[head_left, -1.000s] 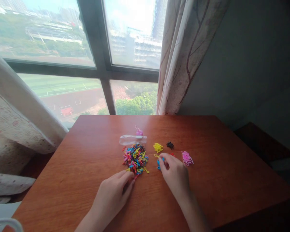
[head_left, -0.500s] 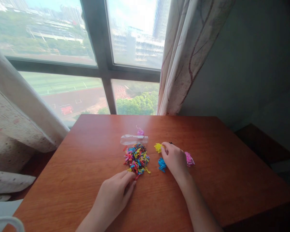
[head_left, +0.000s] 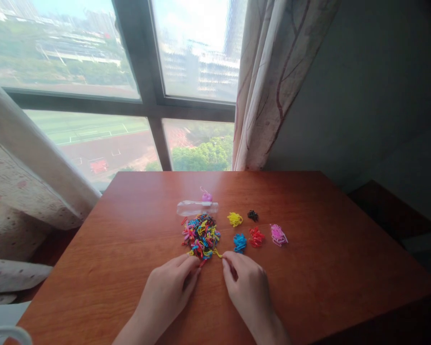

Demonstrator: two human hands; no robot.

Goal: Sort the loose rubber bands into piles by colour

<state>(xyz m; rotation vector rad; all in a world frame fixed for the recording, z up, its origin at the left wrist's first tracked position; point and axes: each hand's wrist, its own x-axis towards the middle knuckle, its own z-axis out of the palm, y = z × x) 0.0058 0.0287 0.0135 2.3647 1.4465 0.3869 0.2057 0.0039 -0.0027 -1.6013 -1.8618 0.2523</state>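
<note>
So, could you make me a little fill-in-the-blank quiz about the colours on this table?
1. The right hand has its fingertips at a looped piece coloured ____.
2. The single-colour pile farthest to the right is ____.
3. Immediately left of the red pile lies the ____ pile.
4. Directly behind the red pile, toward the window, lies the ____ pile.

Missing words: yellow; pink; blue; black.

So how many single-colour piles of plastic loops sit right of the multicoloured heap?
5: yellow pile back left, black pile beside it; blue pile front left, red pile beside it; pink pile rightmost.
</note>
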